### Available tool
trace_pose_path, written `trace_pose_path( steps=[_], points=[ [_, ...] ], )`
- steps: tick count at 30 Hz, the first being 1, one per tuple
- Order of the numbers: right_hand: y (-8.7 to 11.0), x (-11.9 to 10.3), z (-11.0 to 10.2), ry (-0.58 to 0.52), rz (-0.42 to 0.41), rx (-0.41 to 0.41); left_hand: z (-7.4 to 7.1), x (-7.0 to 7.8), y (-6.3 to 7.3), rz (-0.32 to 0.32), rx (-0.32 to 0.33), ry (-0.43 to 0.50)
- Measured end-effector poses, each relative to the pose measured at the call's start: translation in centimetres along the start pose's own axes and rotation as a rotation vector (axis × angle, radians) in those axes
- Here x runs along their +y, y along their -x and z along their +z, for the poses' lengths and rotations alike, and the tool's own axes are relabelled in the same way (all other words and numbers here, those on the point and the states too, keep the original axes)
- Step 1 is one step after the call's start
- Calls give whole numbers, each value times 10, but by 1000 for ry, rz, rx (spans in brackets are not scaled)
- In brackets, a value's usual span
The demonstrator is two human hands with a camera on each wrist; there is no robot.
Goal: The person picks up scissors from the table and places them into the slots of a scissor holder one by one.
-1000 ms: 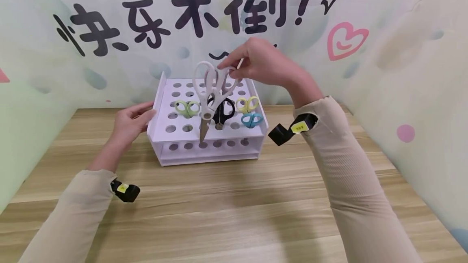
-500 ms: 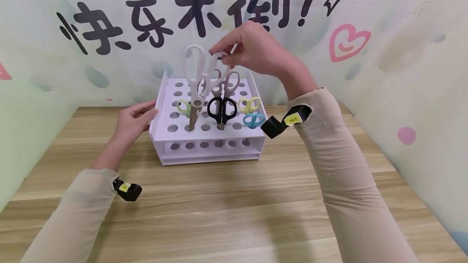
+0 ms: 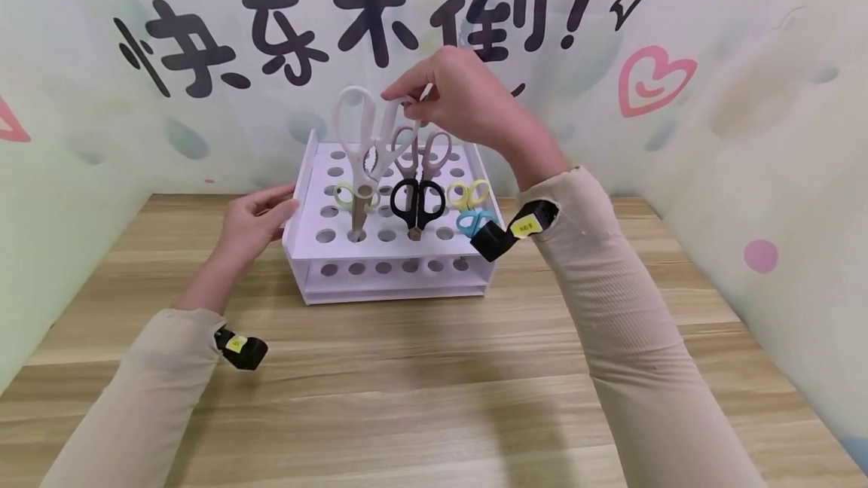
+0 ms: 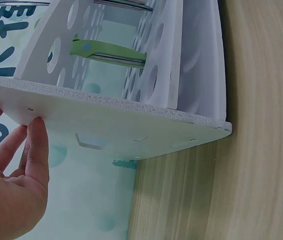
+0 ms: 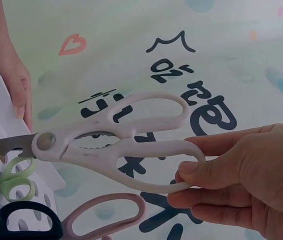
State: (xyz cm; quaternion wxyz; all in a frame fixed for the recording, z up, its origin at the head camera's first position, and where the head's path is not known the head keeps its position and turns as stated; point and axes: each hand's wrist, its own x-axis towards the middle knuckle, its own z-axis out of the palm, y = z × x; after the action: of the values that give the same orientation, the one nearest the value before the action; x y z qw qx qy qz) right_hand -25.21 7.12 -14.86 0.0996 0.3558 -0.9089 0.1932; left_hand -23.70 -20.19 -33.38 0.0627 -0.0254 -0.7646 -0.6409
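White kitchen scissors point(image 3: 366, 181) hang blades down over a white rack point(image 3: 400, 251) with rows of round holes. Their tip is at a front-row hole, second from the left. My right hand point(image 3: 456, 93) pinches one white handle loop between thumb and fingers, as the right wrist view shows close up. My left hand point(image 3: 251, 223) rests its fingertips against the rack's left side panel point(image 4: 106, 120). Black scissors point(image 3: 417, 205) stand in the rack, with greyish-pink scissors point(image 3: 437, 153) behind them. Green scissors point(image 3: 343, 194) stand partly behind the white blades.
Yellow scissors point(image 3: 468, 190) and blue scissors point(image 3: 468, 224) stand at the rack's right side, the blue pair partly covered by the right wrist camera point(image 3: 495, 241). Beneath lies a wooden table point(image 3: 380, 382). A printed curtain point(image 3: 570, 111) hangs close behind the rack.
My right hand has raised the white scissors and moved them left, then slightly down, bringing the tip from before the rack's front to a front-row hole. The left hand stays at the rack's side.
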Motion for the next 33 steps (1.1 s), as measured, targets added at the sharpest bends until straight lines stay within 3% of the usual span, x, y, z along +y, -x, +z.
trace_pose_path(
  steps=[8, 22, 26, 33],
  points=[
    [-3, 0, 5, -12, 17, -32, 0, -2, -1, -4, 6, -29],
    [-1, 5, 37, -36, -12, -133, 1, 0, -2, -18, 5, -34],
    [0, 5, 42, 15, -27, -135, 1, 0, -2, -17, 6, -28],
    [-3, 3, 45, 5, -26, -123, 0, 0, -1, -8, 2, 26]
  ],
)
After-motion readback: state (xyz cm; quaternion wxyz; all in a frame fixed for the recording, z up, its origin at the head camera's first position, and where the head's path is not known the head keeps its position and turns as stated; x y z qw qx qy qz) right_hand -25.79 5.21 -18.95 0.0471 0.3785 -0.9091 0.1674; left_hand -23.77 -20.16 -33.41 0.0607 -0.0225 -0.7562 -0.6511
